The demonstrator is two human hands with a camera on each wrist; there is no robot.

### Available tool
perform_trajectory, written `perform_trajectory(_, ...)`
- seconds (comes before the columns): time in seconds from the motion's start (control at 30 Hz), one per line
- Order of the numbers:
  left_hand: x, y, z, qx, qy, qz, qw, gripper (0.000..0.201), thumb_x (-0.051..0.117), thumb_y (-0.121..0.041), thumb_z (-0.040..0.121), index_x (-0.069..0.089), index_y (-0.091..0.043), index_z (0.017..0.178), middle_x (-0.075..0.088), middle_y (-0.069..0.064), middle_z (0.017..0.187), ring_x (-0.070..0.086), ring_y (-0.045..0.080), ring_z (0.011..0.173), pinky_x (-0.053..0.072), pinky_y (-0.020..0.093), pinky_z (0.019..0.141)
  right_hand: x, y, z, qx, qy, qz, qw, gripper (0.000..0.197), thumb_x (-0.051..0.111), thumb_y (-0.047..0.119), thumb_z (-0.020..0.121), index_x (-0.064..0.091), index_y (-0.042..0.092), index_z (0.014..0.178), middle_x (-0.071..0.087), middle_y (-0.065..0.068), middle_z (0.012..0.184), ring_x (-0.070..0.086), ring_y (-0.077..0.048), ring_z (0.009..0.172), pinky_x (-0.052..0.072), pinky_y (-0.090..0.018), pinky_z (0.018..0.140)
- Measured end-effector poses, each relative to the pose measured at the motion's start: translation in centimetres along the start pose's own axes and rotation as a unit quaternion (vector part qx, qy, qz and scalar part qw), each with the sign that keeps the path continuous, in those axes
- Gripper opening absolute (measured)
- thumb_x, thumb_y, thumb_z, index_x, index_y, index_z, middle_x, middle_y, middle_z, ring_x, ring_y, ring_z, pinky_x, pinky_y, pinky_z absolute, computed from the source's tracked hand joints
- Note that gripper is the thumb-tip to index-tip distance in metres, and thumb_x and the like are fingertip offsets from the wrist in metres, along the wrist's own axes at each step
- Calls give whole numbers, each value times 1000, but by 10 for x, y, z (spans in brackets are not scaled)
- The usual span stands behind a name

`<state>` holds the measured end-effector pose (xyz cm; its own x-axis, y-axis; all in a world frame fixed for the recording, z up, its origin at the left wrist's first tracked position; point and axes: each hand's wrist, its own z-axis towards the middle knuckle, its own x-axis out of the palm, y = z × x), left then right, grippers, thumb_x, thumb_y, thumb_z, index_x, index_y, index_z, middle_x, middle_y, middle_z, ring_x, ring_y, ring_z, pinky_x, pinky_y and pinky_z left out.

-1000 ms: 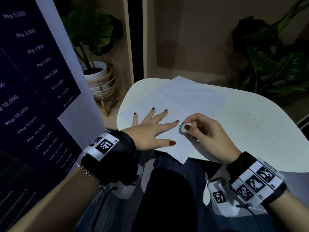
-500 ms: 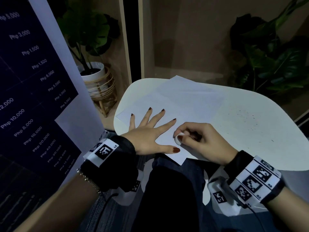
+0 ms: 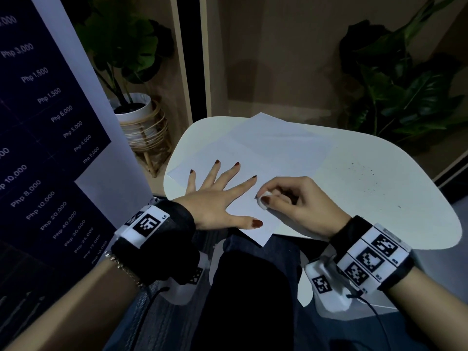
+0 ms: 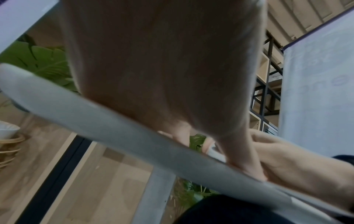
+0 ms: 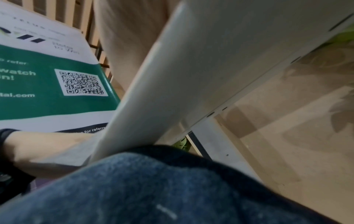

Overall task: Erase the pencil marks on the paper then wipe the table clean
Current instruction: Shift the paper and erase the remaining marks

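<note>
A person's right grip (image 3: 301, 203) pinches a small white eraser (image 3: 263, 198) between thumb and curled fingers, pressing it to a sheet of white paper (image 3: 278, 145) near the sheet's front corner. The left grip (image 3: 217, 198) lies flat, fingers straight and spread, pinning the paper just beside the eraser. The sheet sits on the left half of a rounded white worktop (image 3: 379, 216), its near corner overhanging the edge; dark specks (image 3: 362, 173) dot the bare surface to the right. Potted plants (image 3: 134, 79) stand behind.
</note>
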<state>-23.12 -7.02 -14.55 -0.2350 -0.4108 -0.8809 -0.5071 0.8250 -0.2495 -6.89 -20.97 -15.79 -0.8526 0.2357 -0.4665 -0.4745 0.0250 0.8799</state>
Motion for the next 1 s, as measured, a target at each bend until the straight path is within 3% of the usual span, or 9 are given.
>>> perform_trajectory(0.07,1,0,0,1,-1,4,1000,95,34,-86,69,-14,-58,146,-33,-17,156,-40,16,140,-21,60,111,-4,1,-1,9,37,13,999,11,64,7,94,74,11,92,49,-10,63,40,-15,63,40,-20,67)
perform_trajectory(0.17,0,0,0,3,0,6,1000,95,35,-86,70,-15,-58,146,-34,-17,155,-40,16,139,-21,61,111,1,-1,1,5,-23,24,999,11,64,10,95,74,11,90,49,4,61,41,-11,61,40,-19,65)
perform_trajectory(0.37,0,2,0,7,1,6,1000,93,39,-84,74,-14,-58,146,-34,-18,155,-41,15,139,-23,59,111,-6,-5,-1,24,63,78,995,14,61,1,94,73,4,91,54,-9,65,38,-24,66,44,-25,72)
perform_trajectory(0.5,0,1,0,8,2,11,1000,93,38,-84,75,-15,-56,147,-35,-17,155,-40,17,140,-21,60,111,4,-8,3,-4,-34,56,998,12,63,14,96,72,12,89,52,-13,67,41,-30,65,44,-33,72)
perform_trajectory(0.57,1,1,-1,7,1,10,1000,93,38,-83,75,-14,-56,147,-34,-17,155,-40,17,140,-22,60,111,3,-11,4,-12,-18,52,998,13,63,20,95,73,12,90,58,-22,74,46,-35,68,46,-37,74)
perform_trajectory(0.67,1,1,-1,9,1,8,1000,92,40,-83,76,-13,-57,147,-34,-17,155,-40,16,140,-22,60,111,1,-9,0,0,48,99,994,13,65,16,94,74,6,95,60,-8,67,42,-29,68,48,-34,76)
perform_trajectory(0.8,0,1,-1,9,5,7,1000,94,37,-85,73,-15,-57,146,-35,-17,155,-41,16,139,-21,60,111,6,-9,2,-14,-32,18,999,13,63,20,97,72,14,90,56,-11,67,43,-29,65,43,-36,70)
perform_trajectory(0.93,1,1,-2,9,4,14,1000,103,36,-86,71,-21,-49,148,-37,-16,154,-41,15,138,-22,59,112,4,1,-1,15,-70,244,967,17,53,0,99,66,-5,109,56,-23,78,59,-23,70,50,-27,72)
perform_trajectory(1.0,0,2,-4,6,5,16,1000,114,41,-86,71,-26,-37,150,-38,-16,153,-42,12,138,-22,57,113,4,6,-5,15,-52,238,970,19,49,-5,99,67,-5,104,61,-20,77,60,-24,68,51,-27,65)
